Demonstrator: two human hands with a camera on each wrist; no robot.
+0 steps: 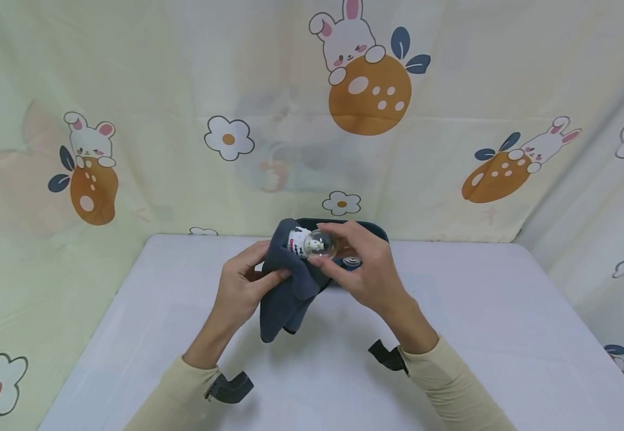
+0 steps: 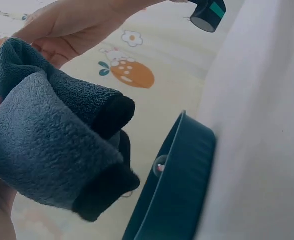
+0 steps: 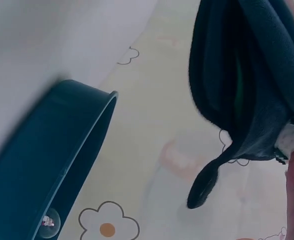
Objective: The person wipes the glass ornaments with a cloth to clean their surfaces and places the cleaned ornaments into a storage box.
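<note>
My left hand [image 1: 239, 284] grips a grey-blue fleecy cloth [image 1: 279, 308] with dark edging, its folds hanging below the fingers. Wrapped partly in the cloth is a small snow globe [image 1: 320, 244], tilted on its side, with a white printed base and a clear dome around a tiny white figure. Thumb and fingers of my right hand [image 1: 371, 266] pinch the dome from the right. The left wrist view shows the cloth [image 2: 52, 135] bunched in front; the right wrist view catches part of the white base [image 3: 291, 140] beside a fingertip.
Behind the hands, a dark teal tray [image 1: 379, 230] stands on the white table [image 1: 452, 311]. Inside it sits another clear-domed piece [image 3: 49, 222] with a small figure. A patterned curtain [image 1: 156, 90] hangs behind the table. Black mounts [image 1: 231, 388] stick out at both wrists.
</note>
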